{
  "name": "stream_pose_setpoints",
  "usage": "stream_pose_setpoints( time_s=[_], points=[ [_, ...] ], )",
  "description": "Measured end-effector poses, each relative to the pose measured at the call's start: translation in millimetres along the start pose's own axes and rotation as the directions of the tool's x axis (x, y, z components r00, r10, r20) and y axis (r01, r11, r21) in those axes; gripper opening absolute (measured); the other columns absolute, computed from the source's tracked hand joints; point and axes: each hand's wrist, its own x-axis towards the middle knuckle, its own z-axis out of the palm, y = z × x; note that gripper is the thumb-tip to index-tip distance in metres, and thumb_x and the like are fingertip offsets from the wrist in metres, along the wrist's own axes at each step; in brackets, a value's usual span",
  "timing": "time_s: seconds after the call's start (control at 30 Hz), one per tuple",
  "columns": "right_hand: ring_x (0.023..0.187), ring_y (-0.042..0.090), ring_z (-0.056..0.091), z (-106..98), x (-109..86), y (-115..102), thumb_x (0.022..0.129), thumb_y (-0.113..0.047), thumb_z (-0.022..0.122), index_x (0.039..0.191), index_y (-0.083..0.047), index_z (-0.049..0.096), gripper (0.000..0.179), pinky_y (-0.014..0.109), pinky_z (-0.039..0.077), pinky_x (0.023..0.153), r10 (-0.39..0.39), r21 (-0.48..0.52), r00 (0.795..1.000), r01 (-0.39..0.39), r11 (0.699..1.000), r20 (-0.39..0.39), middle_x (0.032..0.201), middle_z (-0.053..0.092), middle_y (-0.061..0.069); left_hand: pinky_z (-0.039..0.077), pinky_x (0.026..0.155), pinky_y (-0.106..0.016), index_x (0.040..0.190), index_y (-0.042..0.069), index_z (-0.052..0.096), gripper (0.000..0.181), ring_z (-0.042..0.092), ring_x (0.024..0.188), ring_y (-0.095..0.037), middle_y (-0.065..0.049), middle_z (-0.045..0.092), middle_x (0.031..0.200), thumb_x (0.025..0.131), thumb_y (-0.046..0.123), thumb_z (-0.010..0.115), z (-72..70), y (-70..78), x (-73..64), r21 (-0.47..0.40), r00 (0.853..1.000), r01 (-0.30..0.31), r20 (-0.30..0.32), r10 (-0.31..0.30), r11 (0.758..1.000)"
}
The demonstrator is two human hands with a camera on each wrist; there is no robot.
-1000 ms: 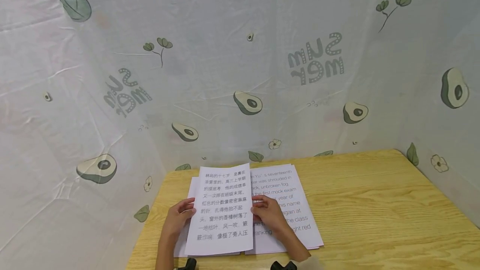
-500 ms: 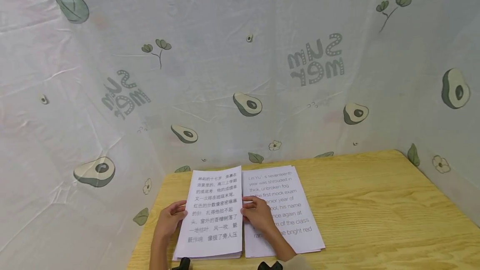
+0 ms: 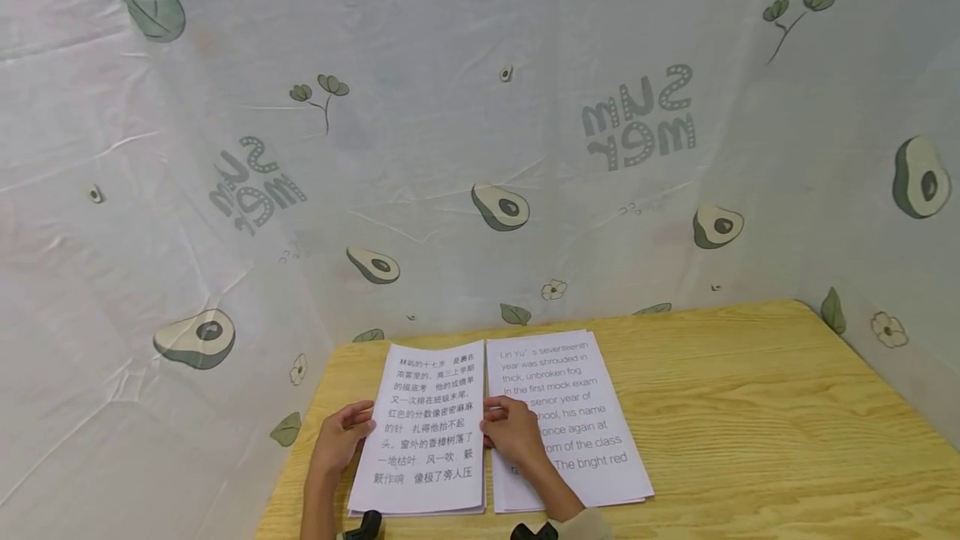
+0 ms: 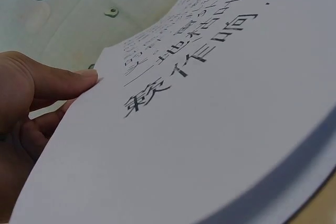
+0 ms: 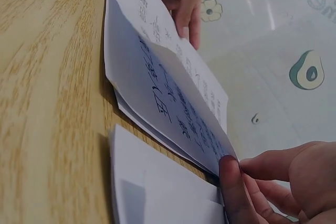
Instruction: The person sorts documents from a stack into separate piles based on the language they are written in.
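Observation:
A white sheet with printed Chinese text lies over the left paper stack in the head view. My left hand pinches its left edge, thumb on top, in the left wrist view; there the sheet bows upward. At the opposite edge, my right hand pinches the paper between thumb and fingers. The right wrist view shows that edge raised above another printed page. Beside it rests a stack of English-text pages, partly covered by my right hand and forearm.
The wood-grain table extends to the right of both stacks. Behind and at the sides hangs a pale curtain with avocado and leaf prints. A narrow gap separates the two stacks.
Both hands have carried the Chinese sheet left and down, from partly over the English pages onto the left stack. The English text is now mostly uncovered. In the last half second the hands hardly moved.

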Motion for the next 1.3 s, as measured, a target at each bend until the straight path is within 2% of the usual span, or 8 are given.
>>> stream_pose_setpoints(
  time_s=[0.23, 0.43, 0.5, 0.67, 0.87, 1.13, 1.3],
  points=[
    [0.073, 0.013, 0.071, 1, -1.6, -3, 0.090, -0.001, 0.076, 0.128, 0.006, 0.071, 0.039, 0.027, 0.064, 0.065, -0.007, -0.031, 1.000, 0.007, 0.999, 0.009, 0.098, 0.072, 0.010, 0.059, 0.072, -0.027, 0.139, -0.005, 0.066, 0.038, 0.070, 0.092, -0.021, -0.024, 0.071, 0.123, 0.101, -0.002, 0.065, -1.2, 1.6, -2.8, 0.047, 1.000, -0.010, -0.005, 0.010, 0.999],
    [0.079, 0.012, 0.070, -7, -4.5, -8, 0.091, -0.007, 0.079, 0.122, 0.005, 0.074, 0.034, 0.022, 0.059, 0.063, -0.114, -0.116, 0.993, 0.114, 0.987, 0.001, 0.098, 0.073, 0.009, 0.057, 0.067, -0.026, 0.139, -0.007, 0.064, 0.038, 0.067, 0.089, -0.019, -0.023, 0.072, 0.118, 0.104, 0.007, 0.066, -5.0, 6.8, -7.9, 0.063, 0.999, -0.013, -0.030, 0.015, 0.998],
    [0.079, 0.012, 0.071, -13, -5.1, -8, 0.091, -0.008, 0.079, 0.120, 0.005, 0.075, 0.032, 0.022, 0.059, 0.064, -0.127, -0.111, 0.992, 0.126, 0.986, -0.001, 0.098, 0.073, 0.009, 0.058, 0.067, -0.026, 0.141, -0.007, 0.063, 0.040, 0.066, 0.089, -0.019, -0.021, 0.071, 0.116, 0.105, 0.009, 0.066, -5.1, 9.6, -9.9, 0.059, 0.999, -0.016, -0.034, 0.018, 0.998],
    [0.080, 0.014, 0.073, -32, -7.0, -8, 0.092, -0.006, 0.077, 0.119, 0.006, 0.074, 0.030, 0.025, 0.063, 0.067, -0.098, -0.049, 0.995, 0.099, 0.994, 0.018, 0.098, 0.073, 0.011, 0.058, 0.072, -0.025, 0.142, -0.004, 0.064, 0.040, 0.068, 0.094, -0.022, -0.018, 0.070, 0.116, 0.105, 0.012, 0.067, 1.3, 20.8, -16.8, 0.065, 0.999, -0.025, -0.039, 0.028, 0.998],
    [0.084, 0.019, 0.075, -56, -7.1, -4, 0.093, -0.007, 0.075, 0.121, 0.006, 0.074, 0.031, 0.028, 0.065, 0.071, -0.073, -0.041, 0.997, 0.074, 0.996, 0.019, 0.100, 0.073, 0.012, 0.059, 0.072, -0.025, 0.139, -0.001, 0.067, 0.039, 0.069, 0.093, -0.021, -0.016, 0.073, 0.115, 0.103, 0.016, 0.070, 26.0, 32.3, -19.6, 0.097, 0.999, -0.052, 0.000, 0.052, 0.994],
    [0.078, 0.018, 0.073, -96, -6.6, -2, 0.095, -0.006, 0.073, 0.122, 0.006, 0.074, 0.029, 0.028, 0.064, 0.070, -0.049, -0.075, 0.997, 0.045, 0.996, -0.059, 0.100, 0.073, 0.012, 0.062, 0.073, -0.028, 0.135, 0.001, 0.071, 0.038, 0.070, 0.087, -0.018, -0.012, 0.075, 0.110, 0.102, 0.020, 0.073, 76.2, 45.5, -22.1, 0.092, 0.991, -0.106, 0.094, 0.097, 0.990],
    [0.080, 0.016, 0.072, -124, -8.1, 1, 0.097, -0.007, 0.072, 0.124, 0.005, 0.074, 0.029, 0.025, 0.063, 0.070, -0.020, -0.106, 0.996, 0.011, 0.994, -0.092, 0.103, 0.073, 0.013, 0.062, 0.072, -0.026, 0.134, 0.003, 0.072, 0.037, 0.070, 0.086, -0.018, -0.011, 0.074, 0.107, 0.102, 0.022, 0.073, 108.1, 53.7, -24.5, 0.066, 0.982, -0.133, 0.145, 0.122, 0.989]
  ],
)
